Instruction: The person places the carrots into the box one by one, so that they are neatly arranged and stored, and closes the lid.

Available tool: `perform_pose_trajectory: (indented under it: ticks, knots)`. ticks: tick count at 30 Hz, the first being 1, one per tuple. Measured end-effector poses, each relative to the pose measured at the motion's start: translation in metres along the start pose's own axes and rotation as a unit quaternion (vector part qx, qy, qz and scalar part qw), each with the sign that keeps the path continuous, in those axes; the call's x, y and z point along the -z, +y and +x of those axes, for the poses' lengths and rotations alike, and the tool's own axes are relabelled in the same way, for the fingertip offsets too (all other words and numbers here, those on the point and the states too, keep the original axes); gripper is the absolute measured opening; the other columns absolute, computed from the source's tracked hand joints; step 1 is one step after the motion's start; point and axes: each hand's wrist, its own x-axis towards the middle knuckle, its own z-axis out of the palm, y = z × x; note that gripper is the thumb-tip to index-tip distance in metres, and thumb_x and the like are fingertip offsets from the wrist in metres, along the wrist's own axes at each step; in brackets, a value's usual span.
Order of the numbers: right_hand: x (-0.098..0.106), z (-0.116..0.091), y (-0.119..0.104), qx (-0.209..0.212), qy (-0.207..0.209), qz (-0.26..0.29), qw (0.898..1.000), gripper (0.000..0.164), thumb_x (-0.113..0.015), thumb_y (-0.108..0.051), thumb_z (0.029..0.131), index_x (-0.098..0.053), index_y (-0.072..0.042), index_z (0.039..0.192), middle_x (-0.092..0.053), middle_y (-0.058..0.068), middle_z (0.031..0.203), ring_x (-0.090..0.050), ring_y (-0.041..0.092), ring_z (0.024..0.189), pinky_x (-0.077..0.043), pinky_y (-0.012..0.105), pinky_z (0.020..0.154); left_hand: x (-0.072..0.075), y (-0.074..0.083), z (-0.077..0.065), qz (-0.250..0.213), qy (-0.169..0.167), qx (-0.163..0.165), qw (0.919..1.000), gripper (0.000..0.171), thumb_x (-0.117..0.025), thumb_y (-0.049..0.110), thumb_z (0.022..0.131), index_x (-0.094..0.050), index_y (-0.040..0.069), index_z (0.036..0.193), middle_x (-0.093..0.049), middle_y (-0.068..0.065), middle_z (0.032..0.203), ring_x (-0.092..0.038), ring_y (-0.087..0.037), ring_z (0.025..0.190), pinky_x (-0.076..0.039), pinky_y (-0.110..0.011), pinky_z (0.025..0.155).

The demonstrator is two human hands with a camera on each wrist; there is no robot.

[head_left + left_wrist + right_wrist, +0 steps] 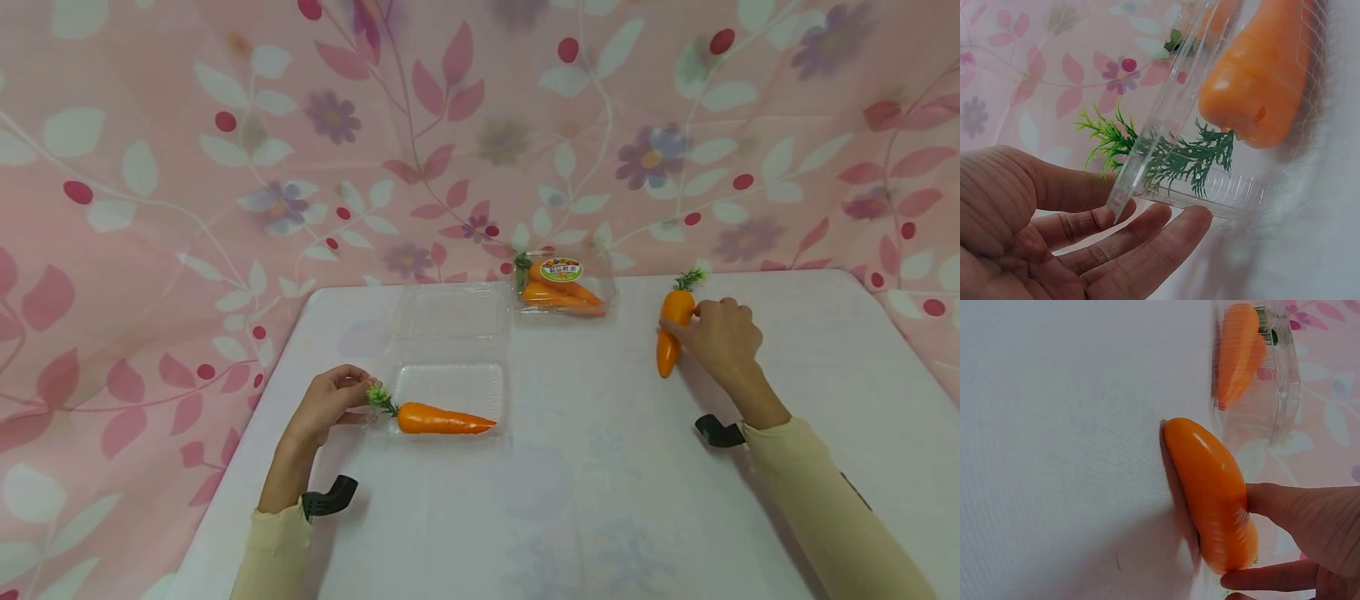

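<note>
On the left, an opened clear plastic clamshell box [450,377] holds an orange carrot [444,418] with a green leafy top, which sticks out over the box's left edge. My left hand [333,404] pinches that edge beside the leaves; in the left wrist view its thumb [1079,187] lies at the rim [1127,181] with the fingers below. At the right, my right hand [722,340] grips a second carrot [675,321] near its thick end between thumb and fingers. This carrot's tip points toward the front; its leaves are mostly hidden in the right wrist view.
A closed clear box [562,287] of several carrots, with an oval label, stands at the back of the white-covered table [600,500]. The clamshell's raised lid [450,312] lies behind its base. A pink floral cloth [480,125] hangs behind the table.
</note>
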Motion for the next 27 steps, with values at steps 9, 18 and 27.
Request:
perform_pose_trajectory:
  ticks: [9,18,27]
  knots:
    - [0.003,0.003,0.006,-0.016,-0.076,0.042,0.996,0.058,-0.067,-0.053,0.086,-0.067,0.004,0.097,-0.058,0.014,0.079,-0.052,0.029,0.069,-0.042,0.036,0.052,-0.001,0.000,-0.001,-0.002,0.000,0.000,1.0000,0.031,-0.061,0.020,0.099,-0.057,-0.007,0.113,-0.066,-0.020,0.109,-0.070,-0.027,0.087,-0.059,-0.036,0.069]
    - [0.008,0.001,0.006,-0.015,-0.089,0.047,0.995,0.061,-0.069,-0.047,0.085,-0.065,0.008,0.111,-0.064,0.022,0.097,-0.057,0.031,0.077,-0.047,0.036,0.054,-0.001,0.001,-0.001,-0.005,-0.001,-0.001,1.0000,0.031,-0.061,0.019,0.099,-0.056,-0.007,0.113,-0.066,-0.020,0.108,-0.071,-0.030,0.086,-0.059,-0.037,0.069]
    - [0.024,-0.005,0.007,-0.010,-0.066,0.055,0.996,0.060,-0.068,-0.043,0.087,-0.064,0.009,0.116,-0.061,0.027,0.108,-0.055,0.034,0.081,-0.046,0.035,0.054,-0.001,0.000,0.000,-0.006,0.000,-0.002,1.0000,0.031,-0.061,0.020,0.099,-0.056,-0.007,0.113,-0.066,-0.019,0.108,-0.071,-0.032,0.088,-0.059,-0.039,0.070]
